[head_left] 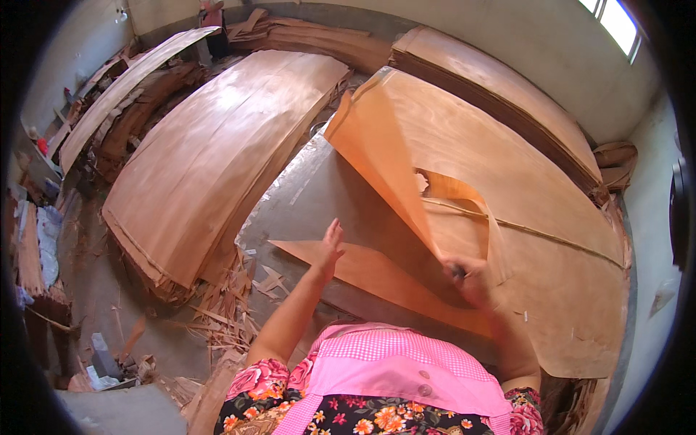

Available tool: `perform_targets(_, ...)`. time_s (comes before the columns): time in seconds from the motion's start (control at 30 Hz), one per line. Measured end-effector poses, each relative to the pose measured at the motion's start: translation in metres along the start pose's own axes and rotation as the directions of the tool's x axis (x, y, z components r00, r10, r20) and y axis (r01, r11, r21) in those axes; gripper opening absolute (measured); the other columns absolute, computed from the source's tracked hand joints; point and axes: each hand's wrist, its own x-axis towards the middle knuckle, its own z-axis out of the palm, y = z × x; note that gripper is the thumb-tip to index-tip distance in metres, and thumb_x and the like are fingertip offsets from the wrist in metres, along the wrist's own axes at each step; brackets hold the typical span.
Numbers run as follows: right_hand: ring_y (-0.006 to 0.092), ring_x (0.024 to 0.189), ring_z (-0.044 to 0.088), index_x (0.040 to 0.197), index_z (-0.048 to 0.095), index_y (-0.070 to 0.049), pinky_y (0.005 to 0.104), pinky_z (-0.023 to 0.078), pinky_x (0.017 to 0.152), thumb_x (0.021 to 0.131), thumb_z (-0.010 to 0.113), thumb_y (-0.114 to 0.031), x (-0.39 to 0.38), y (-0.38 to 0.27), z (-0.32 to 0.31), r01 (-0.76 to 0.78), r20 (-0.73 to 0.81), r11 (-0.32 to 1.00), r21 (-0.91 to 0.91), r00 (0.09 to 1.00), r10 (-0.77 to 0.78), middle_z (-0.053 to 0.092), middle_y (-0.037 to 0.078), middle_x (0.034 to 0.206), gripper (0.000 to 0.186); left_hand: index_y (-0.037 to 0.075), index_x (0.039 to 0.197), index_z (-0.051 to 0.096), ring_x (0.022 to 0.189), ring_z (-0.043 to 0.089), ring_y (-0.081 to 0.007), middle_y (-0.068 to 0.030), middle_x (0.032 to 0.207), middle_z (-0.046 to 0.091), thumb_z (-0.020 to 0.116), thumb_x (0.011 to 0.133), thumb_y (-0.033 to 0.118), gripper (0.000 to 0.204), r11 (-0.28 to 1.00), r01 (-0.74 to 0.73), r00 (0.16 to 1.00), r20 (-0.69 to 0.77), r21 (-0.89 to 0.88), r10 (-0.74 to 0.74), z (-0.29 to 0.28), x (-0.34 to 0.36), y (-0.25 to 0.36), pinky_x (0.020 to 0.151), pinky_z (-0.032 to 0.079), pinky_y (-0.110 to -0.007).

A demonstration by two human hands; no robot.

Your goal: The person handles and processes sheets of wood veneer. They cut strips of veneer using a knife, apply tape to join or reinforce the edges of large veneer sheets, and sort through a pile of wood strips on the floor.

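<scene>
My left hand (331, 245) is raised with fingers extended over a grey worktop (286, 199), near a torn orange veneer strip (348, 268). My right hand (470, 279) grips a small dark tool (457, 271), blurred, at the lower end of a folded orange veneer flap (370, 159). That flap lies diagonally between the bare grey surface and a large pale veneer sheet (551, 297). A curled piece (464, 188) and a long thin split or strip (551, 235) cross the sheet.
A veneer stack (217, 145) stands at left, another (493, 76) along the back wall. Offcuts (217, 319) litter the floor at lower left. A leaning board (130, 80) and piled scraps line the left wall. Another person (214, 32) is at the back.
</scene>
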Motion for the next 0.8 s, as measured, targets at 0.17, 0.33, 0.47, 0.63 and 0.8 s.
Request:
perform_targets(0.17, 0.0145, 0.077, 0.060, 0.110, 0.057, -0.006, 0.0257, 0.047, 0.071, 0.067, 0.074, -0.016, -0.026, -0.003, 0.036, -0.084, 0.367, 0.993, 0.082, 0.929, 0.048, 0.062, 0.012, 0.096, 0.047, 0.014, 0.138, 0.012, 0.131, 0.012, -0.0298, -0.0078, 0.144, 0.012, 0.034, 0.081, 0.063, 0.078, 0.721, 0.258, 0.966, 0.143, -0.644, -0.218, 0.000, 0.003, 0.022, 0.101, 0.015, -0.054)
perform_targets(0.33, 0.0117, 0.079, 0.058, 0.114, 0.054, -0.006, 0.0256, 0.047, 0.074, 0.070, 0.071, -0.009, -0.051, 0.028, 0.037, -0.323, 0.375, 0.925, 0.199, 0.897, 0.232, 0.063, 0.008, 0.098, 0.047, 0.006, 0.124, 0.039, 0.116, 0.040, -0.0263, -0.0094, 0.124, 0.045, 0.034, 0.086, 0.051, 0.059, 0.812, -0.208, 0.973, -0.028, -0.546, 0.230, -0.020, -0.017, 0.014, 0.098, 0.033, -0.040)
perform_targets(0.47, 0.0100, 0.077, 0.057, 0.110, 0.055, 0.000, 0.0239, 0.047, 0.071, 0.073, 0.067, -0.003, -0.073, 0.065, 0.037, -0.415, 0.314, 0.855, 0.311, 0.894, 0.320, 0.063, 0.007, 0.087, 0.040, 0.012, 0.120, 0.044, 0.110, 0.045, -0.0245, -0.0066, 0.119, 0.049, 0.041, 0.083, 0.053, 0.056, 0.667, -0.210, 0.977, -0.181, -0.715, 0.113, -0.067, -0.024, 0.015, 0.094, 0.037, -0.042)
perform_targets(0.63, 0.0084, 0.072, 0.055, 0.107, 0.057, 0.001, 0.0216, 0.045, 0.067, 0.073, 0.067, -0.005, -0.096, 0.099, 0.044, -0.471, 0.191, 0.836, 0.283, 0.881, 0.432, 0.060, 0.004, 0.078, 0.036, 0.010, 0.120, 0.046, 0.113, 0.042, -0.0251, -0.0059, 0.120, 0.049, 0.043, 0.076, 0.063, 0.068, 0.626, -0.330, 0.943, -0.281, -0.707, 0.179, -0.116, -0.026, 0.027, 0.097, 0.032, -0.042)
perform_targets(0.8, 0.0077, 0.066, 0.052, 0.104, 0.059, 0.000, 0.0210, 0.043, 0.063, 0.072, 0.068, -0.010, -0.108, 0.112, 0.047, -0.567, 0.170, 0.762, 0.312, 0.823, 0.542, 0.057, 0.001, 0.074, 0.035, 0.007, 0.127, 0.036, 0.116, 0.040, -0.0282, -0.0091, 0.126, 0.044, 0.044, 0.071, 0.069, 0.083, 0.732, -0.175, 0.977, -0.208, -0.659, 0.047, -0.140, -0.018, 0.049, 0.099, 0.028, -0.043)
